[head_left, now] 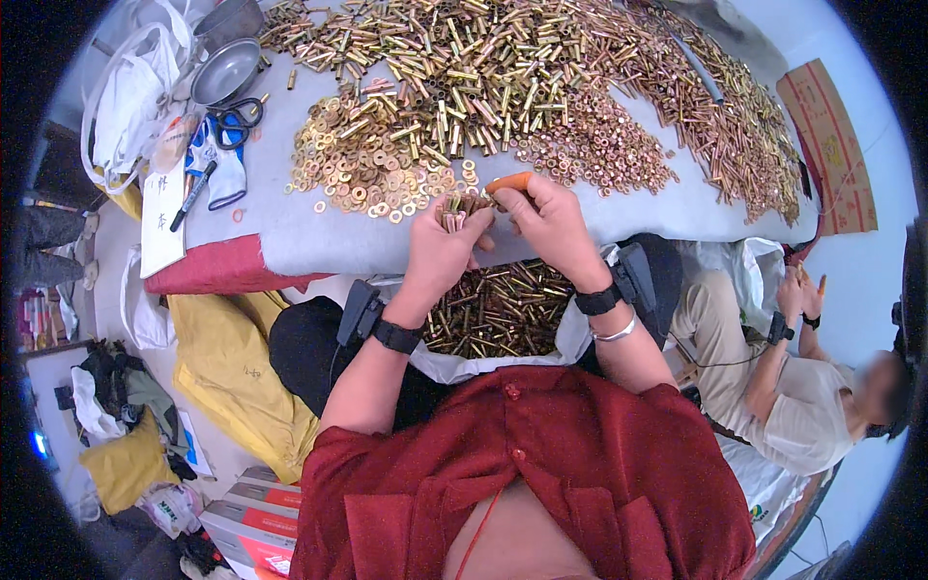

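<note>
Snugly, my left fingers clamped round a bunch of sleeves, whose ends showed between them; my right fingers bent just beside it, their grip too small to tell.

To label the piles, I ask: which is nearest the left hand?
The washer pile: flat rings; the tube pile and small-piece pile lie farther away.

On the table, washers, nuts and tubes; over its near edge, the left hand holds metal pieces, the right hand there too; before it, a filled sack
</note>
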### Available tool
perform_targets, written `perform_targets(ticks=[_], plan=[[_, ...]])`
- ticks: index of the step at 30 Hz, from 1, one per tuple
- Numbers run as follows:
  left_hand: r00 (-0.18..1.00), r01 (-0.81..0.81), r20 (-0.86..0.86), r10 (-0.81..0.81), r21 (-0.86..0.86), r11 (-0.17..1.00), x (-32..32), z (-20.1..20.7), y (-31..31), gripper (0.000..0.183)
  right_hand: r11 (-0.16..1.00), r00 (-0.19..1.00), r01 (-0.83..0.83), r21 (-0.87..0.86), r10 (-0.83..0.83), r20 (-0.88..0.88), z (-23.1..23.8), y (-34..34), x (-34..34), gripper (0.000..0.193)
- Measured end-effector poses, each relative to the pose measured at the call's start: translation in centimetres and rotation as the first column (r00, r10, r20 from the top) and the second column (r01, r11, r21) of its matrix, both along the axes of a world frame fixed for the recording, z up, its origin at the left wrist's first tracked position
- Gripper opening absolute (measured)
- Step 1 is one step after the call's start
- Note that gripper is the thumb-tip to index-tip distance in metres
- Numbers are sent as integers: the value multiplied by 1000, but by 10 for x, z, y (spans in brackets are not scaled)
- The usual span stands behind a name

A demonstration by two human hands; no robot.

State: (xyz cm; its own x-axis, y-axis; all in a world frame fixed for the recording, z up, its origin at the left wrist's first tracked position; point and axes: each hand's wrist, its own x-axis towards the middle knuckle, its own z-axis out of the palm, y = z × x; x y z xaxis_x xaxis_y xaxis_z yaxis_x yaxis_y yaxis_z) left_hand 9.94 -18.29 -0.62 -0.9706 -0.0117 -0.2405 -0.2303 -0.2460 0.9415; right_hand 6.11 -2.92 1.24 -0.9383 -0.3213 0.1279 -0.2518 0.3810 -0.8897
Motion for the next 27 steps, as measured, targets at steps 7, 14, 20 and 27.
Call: perform_targets(ticks=[7, 14, 20, 27], plan=[[995, -92, 45, 88, 90, 992, -10, -3, -5, 20, 971, 967, 235, 52, -228, -109, -16, 9, -13, 13], [990, -142, 22, 140, 204, 969, -10, -2, -11, 19, 913, 930, 26, 407, 127, -345, -15, 1, 20, 24], [991, -128, -12, 132, 164, 978, -6, -1, -13, 20, 934, 923, 59, 353, 84, -375, -29, -1, 15, 18], [1000, 17, 25, -15, -50, 999, -1, -2, -9, 21, 983, 992, 97, -157, -82, 100, -6, 4, 8, 20]])
